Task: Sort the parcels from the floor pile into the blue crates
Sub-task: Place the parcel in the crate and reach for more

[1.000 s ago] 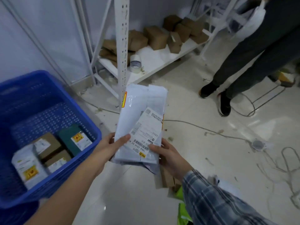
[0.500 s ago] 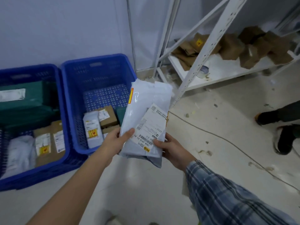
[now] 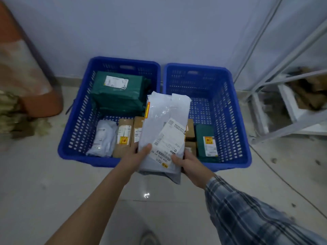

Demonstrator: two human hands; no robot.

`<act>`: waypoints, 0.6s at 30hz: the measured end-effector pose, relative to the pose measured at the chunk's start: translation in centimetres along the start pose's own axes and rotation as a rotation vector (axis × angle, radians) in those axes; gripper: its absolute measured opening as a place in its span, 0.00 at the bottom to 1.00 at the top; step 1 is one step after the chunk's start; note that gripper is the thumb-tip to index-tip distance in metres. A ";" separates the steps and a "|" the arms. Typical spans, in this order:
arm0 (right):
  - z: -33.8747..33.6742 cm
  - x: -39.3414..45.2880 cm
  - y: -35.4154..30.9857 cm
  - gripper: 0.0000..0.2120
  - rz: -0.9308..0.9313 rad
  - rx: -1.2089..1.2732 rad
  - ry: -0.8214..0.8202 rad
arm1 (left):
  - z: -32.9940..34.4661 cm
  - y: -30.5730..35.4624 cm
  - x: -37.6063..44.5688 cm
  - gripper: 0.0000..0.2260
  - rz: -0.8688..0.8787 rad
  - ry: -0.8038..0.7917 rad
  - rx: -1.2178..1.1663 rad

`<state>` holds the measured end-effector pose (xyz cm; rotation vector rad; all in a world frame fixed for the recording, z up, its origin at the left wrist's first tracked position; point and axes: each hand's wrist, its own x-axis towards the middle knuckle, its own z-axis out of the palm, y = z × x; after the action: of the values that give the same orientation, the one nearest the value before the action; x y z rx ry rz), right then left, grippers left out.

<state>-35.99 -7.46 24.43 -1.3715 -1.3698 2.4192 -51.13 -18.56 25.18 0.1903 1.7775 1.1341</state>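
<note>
The view has swung from the shelf to both blue crates, now centred, with the left hand and right hand still gripping the grey parcel over them, ready to drop.

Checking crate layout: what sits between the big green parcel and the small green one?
In the head view, the held white mailer spans the gap between the big green parcel and small green parcel, covering both crates' adjoining walls.

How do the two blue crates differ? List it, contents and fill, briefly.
The left crate holds a large green parcel with a white label at its back; the right crate holds only a small green parcel near its front. The left crate also has a white mailer bag; none shows in the right. The left crate looks fuller; the right's back half shows bare floor. Both hold brown boxes.
</note>
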 end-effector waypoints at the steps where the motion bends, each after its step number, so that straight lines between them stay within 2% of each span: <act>1: 1.8 1.2 0.2 0.15 0.009 -0.009 -0.008 | -1.8 -0.2 0.2 0.18 -0.004 0.019 0.014; 8: 9.9 7.6 1.6 0.21 0.057 -0.072 -0.113 | -11.4 -1.1 4.3 0.20 -0.152 0.108 0.074; 18: 12.5 16.9 1.0 0.26 0.199 -0.188 -0.065 | -14.7 -1.8 12.4 0.19 -0.233 0.097 -0.036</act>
<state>-54.72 -9.29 15.05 -1.5536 -1.5843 2.5332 -68.44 -21.37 17.07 -0.0938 1.8096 1.0204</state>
